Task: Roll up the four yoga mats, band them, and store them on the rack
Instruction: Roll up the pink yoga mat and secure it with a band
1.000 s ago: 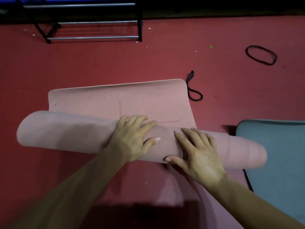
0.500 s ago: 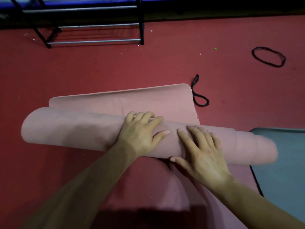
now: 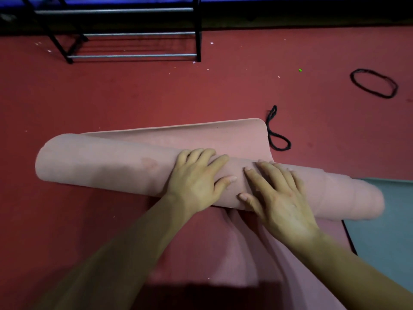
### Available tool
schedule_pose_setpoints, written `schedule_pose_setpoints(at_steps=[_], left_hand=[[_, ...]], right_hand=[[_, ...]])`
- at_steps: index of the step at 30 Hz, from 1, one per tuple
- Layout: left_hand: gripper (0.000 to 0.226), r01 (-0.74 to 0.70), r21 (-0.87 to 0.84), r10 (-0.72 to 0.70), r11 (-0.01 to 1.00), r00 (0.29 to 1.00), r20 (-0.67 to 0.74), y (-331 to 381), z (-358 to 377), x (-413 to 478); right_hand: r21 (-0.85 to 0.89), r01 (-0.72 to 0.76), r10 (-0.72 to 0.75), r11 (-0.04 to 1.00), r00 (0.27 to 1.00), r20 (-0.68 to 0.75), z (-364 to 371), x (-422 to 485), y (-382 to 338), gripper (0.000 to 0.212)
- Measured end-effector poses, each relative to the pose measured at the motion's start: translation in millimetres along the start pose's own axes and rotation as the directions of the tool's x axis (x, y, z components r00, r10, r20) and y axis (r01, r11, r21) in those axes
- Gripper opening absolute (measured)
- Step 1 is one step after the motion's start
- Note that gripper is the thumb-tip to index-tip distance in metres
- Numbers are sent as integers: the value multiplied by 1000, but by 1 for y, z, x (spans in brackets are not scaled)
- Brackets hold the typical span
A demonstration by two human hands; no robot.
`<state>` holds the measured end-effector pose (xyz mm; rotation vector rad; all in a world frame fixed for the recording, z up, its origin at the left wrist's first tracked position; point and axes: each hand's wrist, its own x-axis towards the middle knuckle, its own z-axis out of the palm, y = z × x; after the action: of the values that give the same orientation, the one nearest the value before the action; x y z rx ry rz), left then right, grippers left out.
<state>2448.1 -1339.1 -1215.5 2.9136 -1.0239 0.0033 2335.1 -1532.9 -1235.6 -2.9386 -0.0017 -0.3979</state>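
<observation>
Pink mat roll (image 3: pixel 100 162) lies across the red floor (image 3: pixel 134 97), nearly all wound up, with only a short flat tail (image 3: pixel 223 135) showing beyond it on the far side. That tail's far edge curls up slightly, its right corner rounded. Both hands are on top of the roll at its middle: left hand (image 3: pixel 196 180) palm-down with fingers spread over the crest, right hand (image 3: pixel 279 198) just beside it, fingers straight and fanned. Neither hand closes round anything, they simply press flat on the mat. The roll is uneven: its left end is wide and loose, its right end steps out in layers and overhangs the edge of a grey-blue mat (image 3: pixel 384 220). On the roll's near side, under the wrists, lies a mauve mat (image 3: pixel 234 253).

Just off the tail's right corner sits a black band (image 3: pixel 277 139), twisted, almost touching that edge. A second black band (image 3: pixel 373 82) lies in an open loop well beyond the roll's right end. Far past the roll stands the black rack (image 3: pixel 134 55) with grey rails, and a broad stretch of bare floor runs between tail and rack, dotted with small specks.
</observation>
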Motion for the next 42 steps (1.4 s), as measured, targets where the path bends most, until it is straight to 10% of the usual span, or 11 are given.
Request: schedule_pose_setpoints(at_steps=[9,19,31,42], left_hand=[[55,-46,-121,24,992,984,-175,-8,8,-2],[67,-67,-24,67,998,998,15,-30,-2,66],[58,-51,-174,86,983,976,202,-45,-13,139],[57,-84,-322,214,943,893,395,-59,-2,215]], right_hand=[[32,-9,5,999,995,100,0,33,14,85],[48,-53,51,997,998,42,9,56,15,85],[11,-226,196,974,864,464,-16,117,28,112],[-113,-206,232,972,916,327,2,161,57,88]])
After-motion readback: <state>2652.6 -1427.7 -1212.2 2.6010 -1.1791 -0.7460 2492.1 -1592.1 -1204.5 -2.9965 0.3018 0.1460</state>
